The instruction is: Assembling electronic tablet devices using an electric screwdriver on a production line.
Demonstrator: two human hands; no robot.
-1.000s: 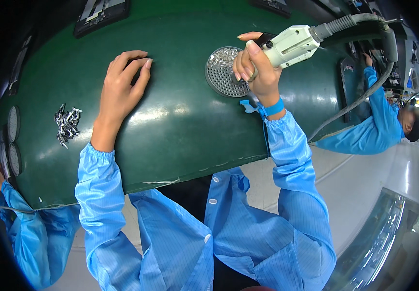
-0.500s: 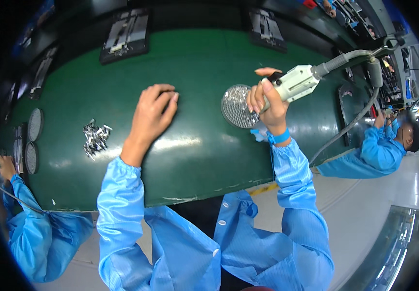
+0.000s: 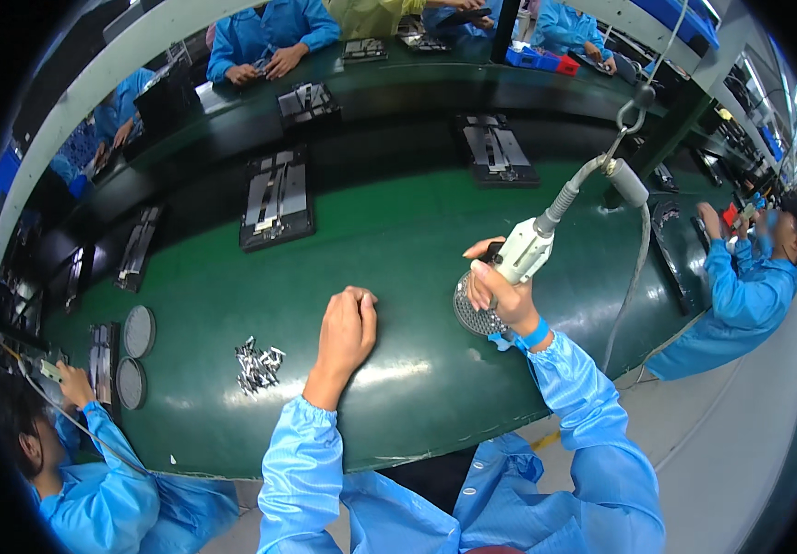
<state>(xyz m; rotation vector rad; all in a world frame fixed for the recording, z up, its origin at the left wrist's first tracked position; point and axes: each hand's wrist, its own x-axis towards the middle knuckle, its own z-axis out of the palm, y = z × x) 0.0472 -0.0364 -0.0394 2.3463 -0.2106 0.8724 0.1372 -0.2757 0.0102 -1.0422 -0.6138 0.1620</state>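
Note:
My right hand grips a pale electric screwdriver that hangs from a grey cable and a hook. Beneath that hand lies a round dish with a fine grid of small shiny pieces, partly covered by my fingers. A blue band circles my right wrist. My left hand rests on the green mat with its fingers curled; whatever they may hold is hidden. Left of it sits a loose pile of small metal parts.
Two round dishes lie at the left beside a co-worker in blue. Black device housings with silver parts line the far side, another farther right. A second co-worker sits at the right; more people work across the bench.
The view has tilted up, bringing the far bench and people into sight. My right hand keeps the screwdriver over the dish; my left hand stays curled on the mat.

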